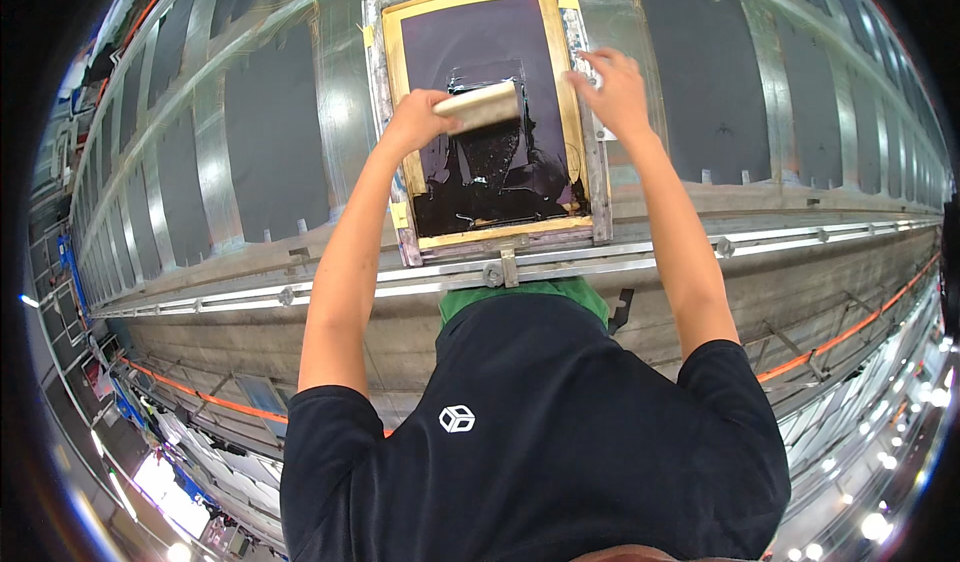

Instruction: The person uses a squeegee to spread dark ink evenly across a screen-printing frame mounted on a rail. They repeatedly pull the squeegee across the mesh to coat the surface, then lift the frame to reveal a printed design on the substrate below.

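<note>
My left hand grips one end of a pale squeegee held over a screen printing frame with yellow tape round its inner border. Glossy black ink lies across the lower middle and bottom of the dark purple mesh, partly hidden by the squeegee. My right hand is open at the frame's right side, fingers apart and bent near the metal edge, holding nothing that I can see.
A long table carries rows of dark grey fabric panels either side of the frame. A metal rail with fittings runs along its near edge, by my waist. An orange line runs below it.
</note>
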Demonstrator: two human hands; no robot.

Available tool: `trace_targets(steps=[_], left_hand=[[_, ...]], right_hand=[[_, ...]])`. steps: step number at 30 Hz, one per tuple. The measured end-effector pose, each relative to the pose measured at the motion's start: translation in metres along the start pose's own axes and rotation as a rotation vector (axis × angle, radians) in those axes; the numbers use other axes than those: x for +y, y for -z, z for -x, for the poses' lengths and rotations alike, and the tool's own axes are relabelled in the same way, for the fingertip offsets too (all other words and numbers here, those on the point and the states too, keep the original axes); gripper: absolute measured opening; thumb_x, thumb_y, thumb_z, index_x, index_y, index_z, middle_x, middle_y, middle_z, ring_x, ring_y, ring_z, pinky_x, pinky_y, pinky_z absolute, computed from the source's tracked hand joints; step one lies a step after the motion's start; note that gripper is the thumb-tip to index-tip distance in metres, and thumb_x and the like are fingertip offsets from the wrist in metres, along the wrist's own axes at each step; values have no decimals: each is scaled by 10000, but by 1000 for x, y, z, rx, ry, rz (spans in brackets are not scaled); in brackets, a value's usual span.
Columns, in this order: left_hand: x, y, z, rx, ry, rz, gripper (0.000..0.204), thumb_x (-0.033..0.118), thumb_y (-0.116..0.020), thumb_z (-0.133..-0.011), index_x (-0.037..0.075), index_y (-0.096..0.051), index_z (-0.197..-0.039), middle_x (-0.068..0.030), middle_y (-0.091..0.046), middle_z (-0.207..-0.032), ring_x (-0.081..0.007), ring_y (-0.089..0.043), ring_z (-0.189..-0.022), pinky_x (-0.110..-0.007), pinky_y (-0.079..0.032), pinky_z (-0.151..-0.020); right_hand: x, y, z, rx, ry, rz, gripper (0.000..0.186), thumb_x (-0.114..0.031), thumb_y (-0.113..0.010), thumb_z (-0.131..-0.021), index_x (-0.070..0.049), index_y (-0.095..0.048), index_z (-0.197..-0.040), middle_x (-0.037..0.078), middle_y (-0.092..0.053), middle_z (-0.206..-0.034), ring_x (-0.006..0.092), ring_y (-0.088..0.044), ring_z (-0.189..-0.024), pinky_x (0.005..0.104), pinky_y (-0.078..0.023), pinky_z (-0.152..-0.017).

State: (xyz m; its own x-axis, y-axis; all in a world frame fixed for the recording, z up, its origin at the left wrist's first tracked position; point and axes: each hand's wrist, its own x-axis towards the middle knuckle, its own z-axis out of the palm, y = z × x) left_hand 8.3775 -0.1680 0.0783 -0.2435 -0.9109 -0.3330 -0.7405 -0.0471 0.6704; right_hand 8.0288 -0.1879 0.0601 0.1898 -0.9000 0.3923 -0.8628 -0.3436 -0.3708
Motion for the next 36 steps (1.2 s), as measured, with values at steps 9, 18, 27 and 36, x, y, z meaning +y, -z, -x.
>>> trace_targets(steps=[9, 18, 27, 36], left_hand=[[13, -52, 12, 417, -318, -175, 350, 43, -763, -736, 129, -786, -1075, -96, -765, -1075, -306, -709, -1025, -420, -558, -914], [8, -100, 112, 385, -366, -213, 440, 15, -795, -696, 154, -765, -1113, -19, -760, -1179, -238, -692, -1142, -379, -528, -914], [19, -43, 6, 441, -325, -164, 279, 74, -756, -780, 120, -794, -1053, -86, -768, -1077, -298, -716, -1002, -405, -562, -891], [12, -100, 121, 356, -317, -220, 421, 21, -792, -706, 106, -767, -1117, -50, -760, -1164, -275, -696, -1115, -403, -548, -951]], right_hand=[[-70, -12, 12, -398, 138, -70, 392, -162, -778, -771, -130, -744, -1160, 25, -719, -1143, 271, -620, -1086, 435, -481, -921], [-104, 32, 109, -404, 107, -178, 465, -108, -801, -742, -129, -716, -1199, 9, -673, -1220, 261, -583, -1088, 425, -444, -912], [-72, -9, 10, -306, 126, -121, 398, -133, -794, -757, -128, -743, -1151, -21, -727, -1174, 251, -602, -1033, 407, -447, -880], [-110, 28, 121, -412, 85, -190, 506, -122, -821, -722, -147, -711, -1215, -7, -694, -1235, 251, -586, -1056, 425, -454, -892]])
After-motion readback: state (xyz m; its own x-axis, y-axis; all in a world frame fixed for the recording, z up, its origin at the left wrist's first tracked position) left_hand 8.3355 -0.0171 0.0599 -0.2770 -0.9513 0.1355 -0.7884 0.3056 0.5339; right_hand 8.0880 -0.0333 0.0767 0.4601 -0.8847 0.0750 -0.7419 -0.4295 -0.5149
